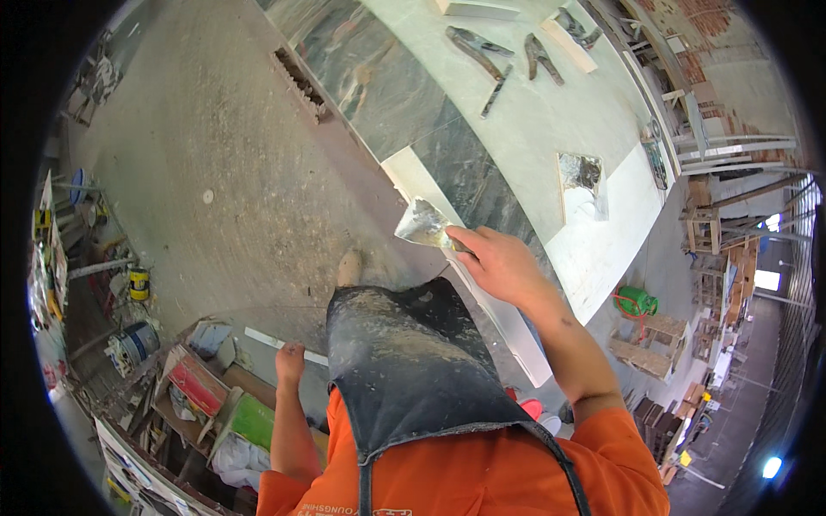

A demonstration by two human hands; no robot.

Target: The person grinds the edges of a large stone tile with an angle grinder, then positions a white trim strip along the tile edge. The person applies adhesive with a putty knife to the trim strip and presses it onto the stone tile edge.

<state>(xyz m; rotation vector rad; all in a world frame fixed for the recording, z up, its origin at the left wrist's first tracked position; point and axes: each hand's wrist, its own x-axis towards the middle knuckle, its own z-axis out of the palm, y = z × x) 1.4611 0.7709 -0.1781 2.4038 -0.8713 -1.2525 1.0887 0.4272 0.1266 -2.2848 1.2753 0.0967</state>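
My right hand (497,262) is closed around the handle of a putty knife (426,224). Its broad metal blade, smeared with pale material, lies over a long white strip (508,322) along the edge of the dark marbled slab (456,155). Down at my left side, my left hand (291,365) is closed, its fingers mostly hidden. A thin white strip (261,337) shows on both sides of this hand; whether I grip it or it lies beyond, I cannot tell. A square plate (581,185) with white and dark smears rests on the pale worktop (516,129).
Dark spring clamps (473,52) and a white block (568,45) lie on the far worktop. Below left stand crates with red (196,380) and green (252,421) panels, plus a bucket (132,346). A green gas cylinder (635,301) stands by a wooden frame (650,346) at right.
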